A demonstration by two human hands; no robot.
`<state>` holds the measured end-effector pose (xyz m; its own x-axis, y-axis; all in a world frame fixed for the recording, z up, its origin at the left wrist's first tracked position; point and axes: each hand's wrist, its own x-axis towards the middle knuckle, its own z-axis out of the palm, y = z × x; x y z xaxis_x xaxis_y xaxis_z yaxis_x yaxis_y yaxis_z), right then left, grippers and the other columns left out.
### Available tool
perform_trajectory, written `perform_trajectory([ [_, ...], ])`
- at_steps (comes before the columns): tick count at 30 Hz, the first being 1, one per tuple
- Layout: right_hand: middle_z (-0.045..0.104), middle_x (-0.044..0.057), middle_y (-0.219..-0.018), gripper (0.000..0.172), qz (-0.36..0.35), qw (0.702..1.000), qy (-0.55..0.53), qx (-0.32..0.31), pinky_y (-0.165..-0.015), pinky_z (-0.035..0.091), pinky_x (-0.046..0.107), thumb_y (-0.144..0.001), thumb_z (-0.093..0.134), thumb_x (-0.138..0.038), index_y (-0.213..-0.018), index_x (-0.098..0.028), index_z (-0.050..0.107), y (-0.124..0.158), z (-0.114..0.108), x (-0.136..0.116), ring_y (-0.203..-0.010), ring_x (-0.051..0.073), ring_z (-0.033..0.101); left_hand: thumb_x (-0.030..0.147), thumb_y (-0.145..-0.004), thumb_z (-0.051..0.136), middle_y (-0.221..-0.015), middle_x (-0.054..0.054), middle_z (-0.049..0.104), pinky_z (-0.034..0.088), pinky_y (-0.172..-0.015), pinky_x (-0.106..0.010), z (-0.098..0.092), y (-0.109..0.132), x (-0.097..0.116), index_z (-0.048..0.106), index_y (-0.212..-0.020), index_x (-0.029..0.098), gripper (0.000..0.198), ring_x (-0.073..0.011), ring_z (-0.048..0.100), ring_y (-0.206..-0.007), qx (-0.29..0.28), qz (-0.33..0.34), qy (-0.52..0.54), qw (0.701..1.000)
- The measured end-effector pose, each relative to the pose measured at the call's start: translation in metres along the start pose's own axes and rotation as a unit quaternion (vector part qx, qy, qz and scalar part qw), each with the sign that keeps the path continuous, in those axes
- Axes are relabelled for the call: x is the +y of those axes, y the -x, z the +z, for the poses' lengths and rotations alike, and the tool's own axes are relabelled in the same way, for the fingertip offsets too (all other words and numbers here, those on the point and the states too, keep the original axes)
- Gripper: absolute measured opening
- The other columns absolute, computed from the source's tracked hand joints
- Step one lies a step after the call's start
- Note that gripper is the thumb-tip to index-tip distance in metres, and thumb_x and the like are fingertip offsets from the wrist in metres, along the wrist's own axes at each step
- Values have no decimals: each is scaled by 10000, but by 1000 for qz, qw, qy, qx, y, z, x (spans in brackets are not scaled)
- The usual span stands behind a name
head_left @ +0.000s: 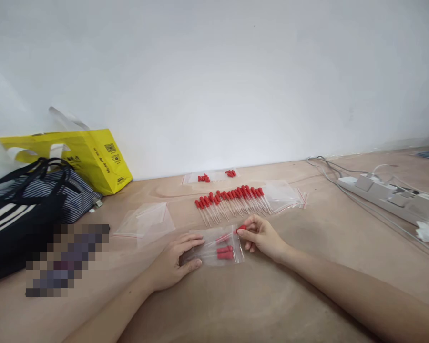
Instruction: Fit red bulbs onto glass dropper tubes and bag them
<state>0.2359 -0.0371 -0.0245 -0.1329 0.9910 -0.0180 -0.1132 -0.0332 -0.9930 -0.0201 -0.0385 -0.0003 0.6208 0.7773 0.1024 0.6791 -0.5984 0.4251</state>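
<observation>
A clear zip bag lies flat on the table with its mouth to the right. Inside it are several droppers with red rubber bulbs and clear tubes. My left hand rests on the closed end of this bag, thumb and fingers spread apart. At the mouth, my right hand pinches the red bulb of a dropper, whose tube points left into the bag. Just beyond, a row of loose red-bulbed droppers lies side by side, bulbs away from me.
Flat zip bags lie left and right of the row. Behind it are filled bags near the wall. A yellow bag and striped bag stand left, near a blurred-out object. At right is a power strip with cables.
</observation>
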Motion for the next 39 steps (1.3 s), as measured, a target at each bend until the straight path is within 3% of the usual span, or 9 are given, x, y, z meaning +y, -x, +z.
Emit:
perform_trajectory([
  [5,547,-38,-536,284,-17,995,92,-35,-314,325,145,-584,684,-375,-696,-150,553,-2,4,7,-379,41,433,394,-791,493,-1229,-55,496,353,-962,-391,0,0,1,503,-1150,237,392,-212,432,-1141,2,4,0,1000],
  [10,528,-37,-487,227,-11,981,159,-107,-323,314,161,-646,631,-368,-653,-142,622,-12,5,7,-346,39,396,397,-792,490,-1240,-58,485,340,-974,-398,-1,0,1,491,-1161,231,405,-211,422,-1151,1,9,-1,1000],
  [16,601,-1,-576,159,-57,978,188,-74,-422,379,173,-668,606,-295,-669,-139,638,-24,13,9,-464,73,499,405,-794,486,-1239,-58,484,353,-966,-389,-2,0,-1,486,-1165,235,408,-213,430,-1144,-1,7,0,1000],
  [22,659,9,-709,177,-113,938,270,-188,-598,446,199,-738,503,-232,-731,-155,662,-29,-2,1,-640,111,584,402,-794,485,-1260,-46,468,341,-976,-397,-4,0,2,462,-1188,252,423,-216,415,-1160,-9,-4,-1,1000],
  [24,663,5,-734,150,-99,920,354,-139,-615,444,183,-729,506,-197,-722,-159,651,-39,-9,-10,-679,113,595,403,-794,483,-1262,-47,466,342,-975,-400,-5,0,2,461,-1190,255,423,-217,414,-1161,-10,-6,-1,1000],
  [26,657,-1,-739,111,-79,872,483,11,-640,436,174,-712,518,-164,-714,-172,629,-54,-16,-21,-703,112,597,405,-792,484,-1270,-45,458,336,-980,-405,-4,1,1,458,-1193,258,428,-219,410,-1165,-6,-8,0,1000],
  [29,629,99,-890,167,-55,834,533,130,-722,428,265,-725,485,-132,-869,-127,568,-79,-18,-33,-853,195,581,408,-787,492,-1277,-45,452,331,-982,-411,-4,1,1,461,-1193,259,434,-223,410,-1163,-3,-10,8,1000],
  [33,580,184,-959,254,-22,808,559,184,-713,427,329,-748,428,-86,-999,-85,466,-101,-11,-32,-910,264,564,404,-787,496,-1262,-52,468,344,-969,-418,-5,2,3,474,-1181,252,423,-229,429,-1145,-8,-9,14,1000],
  [39,574,197,-930,265,-9,794,577,192,-694,429,329,-741,402,-30,-1001,-75,419,-106,2,-28,-896,279,568,409,-787,494,-1255,-55,474,350,-966,-417,-5,1,4,479,-1176,254,420,-227,431,-1145,-5,-6,14,1000],
])
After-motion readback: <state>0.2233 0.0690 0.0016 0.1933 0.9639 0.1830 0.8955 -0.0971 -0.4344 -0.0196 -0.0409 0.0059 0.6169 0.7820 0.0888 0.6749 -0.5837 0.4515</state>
